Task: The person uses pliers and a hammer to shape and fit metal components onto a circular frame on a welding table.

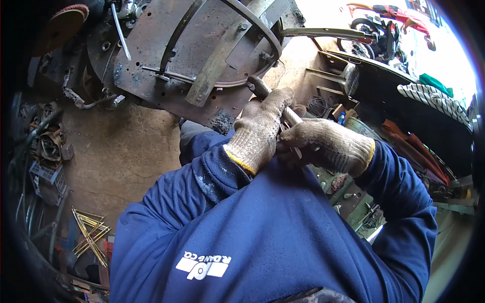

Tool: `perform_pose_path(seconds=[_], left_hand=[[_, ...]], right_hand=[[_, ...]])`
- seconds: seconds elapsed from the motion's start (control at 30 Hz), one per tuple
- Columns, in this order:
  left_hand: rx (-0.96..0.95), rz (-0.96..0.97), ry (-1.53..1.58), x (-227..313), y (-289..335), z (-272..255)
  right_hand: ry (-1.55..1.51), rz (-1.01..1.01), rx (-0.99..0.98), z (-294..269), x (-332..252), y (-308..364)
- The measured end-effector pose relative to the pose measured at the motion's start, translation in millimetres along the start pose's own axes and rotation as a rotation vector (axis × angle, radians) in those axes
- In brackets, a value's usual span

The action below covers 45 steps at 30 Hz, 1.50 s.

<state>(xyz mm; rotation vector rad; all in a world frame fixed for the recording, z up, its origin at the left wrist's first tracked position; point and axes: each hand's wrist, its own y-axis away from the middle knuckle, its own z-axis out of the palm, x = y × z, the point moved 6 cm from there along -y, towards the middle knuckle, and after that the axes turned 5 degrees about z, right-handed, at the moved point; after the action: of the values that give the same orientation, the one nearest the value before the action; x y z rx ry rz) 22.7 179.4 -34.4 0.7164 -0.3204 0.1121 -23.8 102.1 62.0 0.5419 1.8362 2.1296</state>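
Both hands wear knitted work gloves with yellow cuffs and come together in front of my chest, beside the steel plate's near right corner. My left hand [260, 126] is closed round a dark metal piece [259, 87], whose rounded end sticks out beyond its fingers. Close against it, my right hand [331, 143] has its fingers bent round a greyish metal bar [291, 117]. Whether these are parts of one tool is hidden by the gloves. On the steel plate [144, 50] lie a curved metal hoop [270, 35], a flat bar [214, 70] and a thin rod [182, 77].
A grinding disc [63, 28] and metal scraps fill the far left. Several yellowish rods [91, 235] lie on the floor at lower left. To the right stand a round metal stool [348, 76], a striped cloth [434, 101] and a green machine [353, 209]. A motorcycle [379, 38] and a person are beyond.
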Motion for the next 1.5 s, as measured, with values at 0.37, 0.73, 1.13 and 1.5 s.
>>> perform_pose_path(seconds=[0.37,0.73,1.13,1.5], left_hand=[[-0.167,0.245,0.018,7,6,7],[-0.171,0.177,0.053,5,1,3],[-0.199,0.108,0.041,-2,-5,3],[-0.220,0.085,0.045,-1,-5,1]], right_hand=[[0.127,0.138,0.041,-2,-3,2],[0.243,0.075,0.137,7,-15,7],[0.991,0.021,-0.066,21,-41,10],[0.618,0.178,0.192,21,-41,14]])
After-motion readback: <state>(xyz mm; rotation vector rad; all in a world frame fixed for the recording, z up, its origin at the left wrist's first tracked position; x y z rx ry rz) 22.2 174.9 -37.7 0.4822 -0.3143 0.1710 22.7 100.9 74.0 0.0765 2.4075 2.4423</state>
